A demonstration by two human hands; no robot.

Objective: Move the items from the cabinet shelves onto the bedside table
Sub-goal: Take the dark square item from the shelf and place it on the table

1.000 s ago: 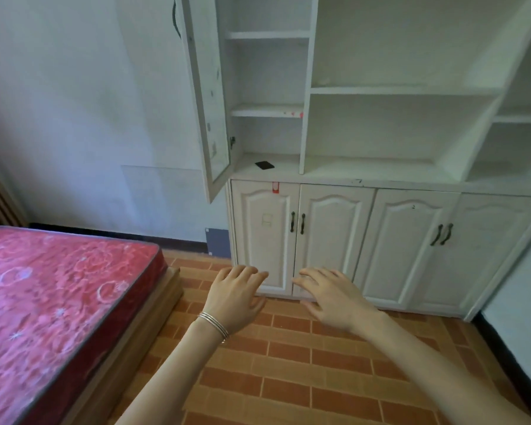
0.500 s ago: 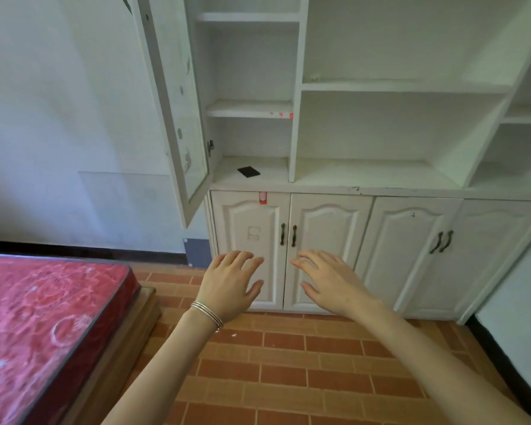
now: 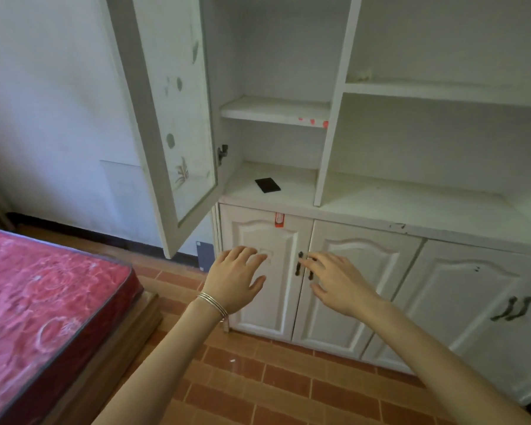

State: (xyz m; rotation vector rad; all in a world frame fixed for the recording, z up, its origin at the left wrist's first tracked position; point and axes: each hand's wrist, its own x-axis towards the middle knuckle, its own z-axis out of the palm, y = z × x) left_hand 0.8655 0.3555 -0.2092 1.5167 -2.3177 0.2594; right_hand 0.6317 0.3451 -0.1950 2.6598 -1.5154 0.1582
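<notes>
A small flat black item (image 3: 267, 185) lies on the lowest open shelf (image 3: 292, 191) of the white cabinet, just right of the swung-out glass door (image 3: 169, 118). My left hand (image 3: 235, 279), with thin bangles on the wrist, is held out open in front of the lower left cabinet door, below the black item. My right hand (image 3: 337, 282) is open too, fingers spread, its fingertips by the dark handles (image 3: 302, 266) of the lower doors. Neither hand holds anything. No bedside table is in view.
The other visible cabinet shelves (image 3: 276, 110) hold nothing I can see. A red mattress on a wooden bed frame (image 3: 43, 305) fills the lower left. The floor is orange-brown tile (image 3: 273, 384). More shut lower doors with dark handles (image 3: 512, 308) run to the right.
The view has moved closer to the cabinet and shifted right. Both open hands have risen toward the lower doors, and the bed has slid further to the left edge.
</notes>
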